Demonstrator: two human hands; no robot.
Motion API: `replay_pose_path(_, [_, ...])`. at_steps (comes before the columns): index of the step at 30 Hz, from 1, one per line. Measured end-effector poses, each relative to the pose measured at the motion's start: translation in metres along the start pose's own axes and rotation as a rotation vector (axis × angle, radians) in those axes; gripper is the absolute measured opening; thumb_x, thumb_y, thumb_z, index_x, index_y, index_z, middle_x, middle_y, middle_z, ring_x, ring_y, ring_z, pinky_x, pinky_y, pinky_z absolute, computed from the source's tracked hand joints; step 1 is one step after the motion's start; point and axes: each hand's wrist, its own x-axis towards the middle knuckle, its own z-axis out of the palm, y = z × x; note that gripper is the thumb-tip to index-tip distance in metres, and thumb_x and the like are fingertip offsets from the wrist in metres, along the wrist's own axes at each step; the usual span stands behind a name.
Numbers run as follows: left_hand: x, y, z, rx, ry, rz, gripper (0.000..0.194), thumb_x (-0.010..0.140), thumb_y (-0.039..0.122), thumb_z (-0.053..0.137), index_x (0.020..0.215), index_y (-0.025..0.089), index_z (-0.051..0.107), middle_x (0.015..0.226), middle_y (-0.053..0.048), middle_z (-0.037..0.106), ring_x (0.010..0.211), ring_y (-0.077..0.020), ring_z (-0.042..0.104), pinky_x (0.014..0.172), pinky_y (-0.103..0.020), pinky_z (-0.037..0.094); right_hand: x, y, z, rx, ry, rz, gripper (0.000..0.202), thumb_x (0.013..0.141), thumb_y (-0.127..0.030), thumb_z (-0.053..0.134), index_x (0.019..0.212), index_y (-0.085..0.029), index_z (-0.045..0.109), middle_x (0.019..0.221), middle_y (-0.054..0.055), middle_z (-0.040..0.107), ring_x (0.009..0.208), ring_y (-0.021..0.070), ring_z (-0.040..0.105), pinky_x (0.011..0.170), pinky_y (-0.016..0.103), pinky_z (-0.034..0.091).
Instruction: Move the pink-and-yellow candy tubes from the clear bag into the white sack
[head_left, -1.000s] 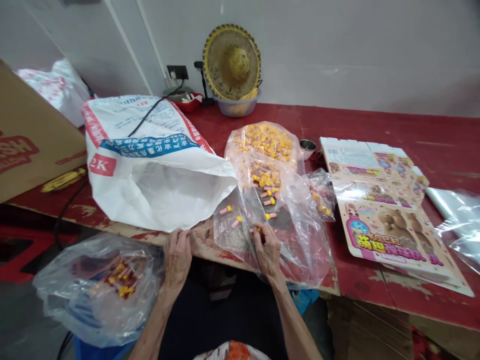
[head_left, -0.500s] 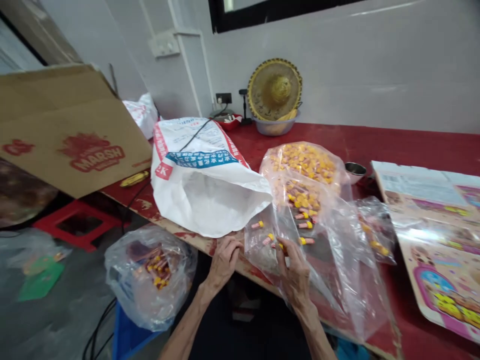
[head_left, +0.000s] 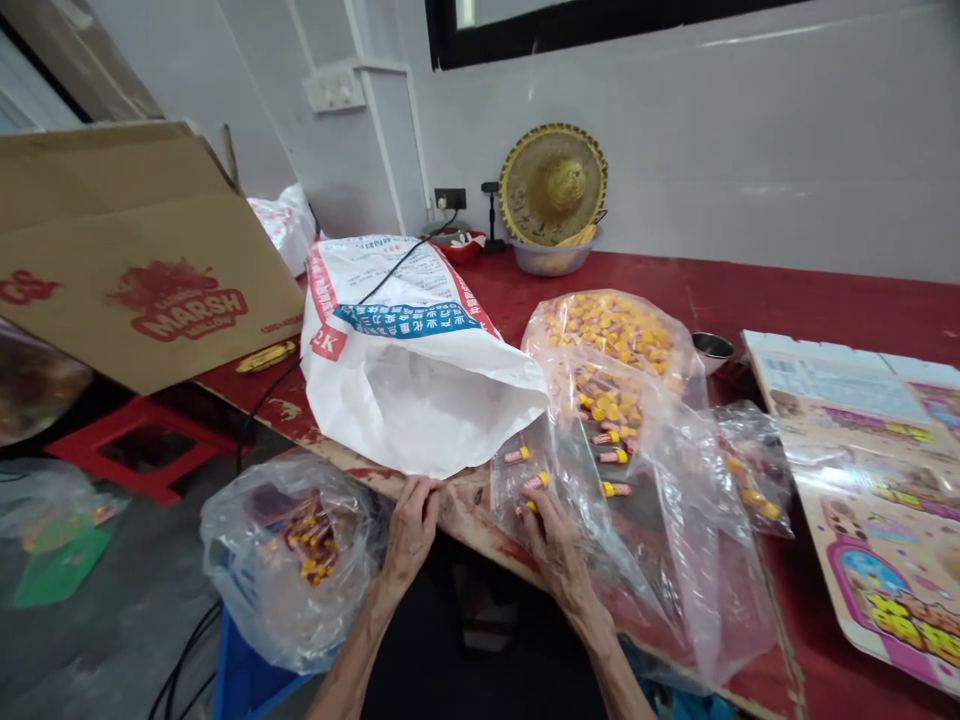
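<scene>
My right hand (head_left: pixel 559 550) is closed at the table's front edge, fingertips on a small pink piece with a yellow cap (head_left: pixel 531 506), mostly hidden under them. Just beyond lie two similar loose pieces on clear plastic. My left hand (head_left: pixel 412 530) is curled closed at the table edge, below the mouth of a white woven sack (head_left: pixel 420 400); whatever its fingers hold is hidden. Behind my right hand, a large clear plastic bag (head_left: pixel 697 500) lies open, with many yellow-capped pieces (head_left: pixel 607 330) heaped in its far end and several loose ones near its mouth.
Left of my knees, another clear bag (head_left: pixel 247 600) with similar pieces sits over a blue crate (head_left: pixel 251 690). A cardboard box (head_left: pixel 150 240) stands at left above a red stool (head_left: pixel 142 445). Printed card sheets (head_left: pixel 862 440) and a metal cup (head_left: pixel 711 352) are at right.
Both hands have shifted left along the table edge. The right hand has drawn the small capped piece nearer the edge. The camera view has turned slightly.
</scene>
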Motion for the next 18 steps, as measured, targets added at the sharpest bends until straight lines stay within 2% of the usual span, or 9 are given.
replay_pose_path(5, [0.003, 0.011, 0.019, 0.027, 0.05, -0.033, 0.025, 0.104, 0.025, 0.045, 0.116, 0.02, 0.066, 0.101, -0.007, 0.069, 0.092, -0.0205, 0.07, 0.086, -0.035, 0.059, 0.002, -0.005, -0.003, 0.043, -0.035, 0.046, 0.026, 0.109, -0.03, 0.045, 0.119, -0.023, 0.068, 0.11, 0.008, 0.074, 0.099, 0.0231, 0.072, 0.089, 0.035, 0.059])
replay_pose_path(8, [0.004, 0.016, 0.028, 0.1, 0.053, -0.036, 0.025, 0.104, 0.025, 0.044, 0.114, 0.021, 0.066, 0.1, -0.008, 0.068, 0.093, -0.0228, 0.069, 0.085, -0.038, 0.058, 0.003, -0.008, -0.005, 0.066, -0.045, 0.065, 0.028, 0.109, -0.031, 0.044, 0.118, -0.023, 0.069, 0.109, 0.009, 0.073, 0.1, 0.0236, 0.071, 0.092, 0.036, 0.059])
replay_pose_path(12, [0.005, 0.018, 0.032, 0.178, 0.073, 0.012, 0.025, 0.105, 0.024, 0.042, 0.108, 0.021, 0.067, 0.099, -0.008, 0.067, 0.094, -0.0246, 0.067, 0.084, -0.039, 0.055, 0.003, -0.009, -0.004, 0.073, -0.024, 0.101, 0.029, 0.108, -0.03, 0.042, 0.117, -0.023, 0.069, 0.106, 0.009, 0.072, 0.099, 0.0243, 0.07, 0.092, 0.038, 0.059])
replay_pose_path(18, [0.003, 0.015, 0.034, 0.241, 0.103, 0.076, 0.026, 0.107, 0.023, 0.042, 0.114, 0.02, 0.066, 0.104, -0.01, 0.067, 0.097, -0.0257, 0.066, 0.086, -0.04, 0.053, 0.004, -0.008, -0.004, 0.074, -0.013, 0.071, 0.03, 0.105, -0.024, 0.042, 0.118, -0.022, 0.069, 0.112, 0.01, 0.073, 0.103, 0.024, 0.071, 0.093, 0.037, 0.06])
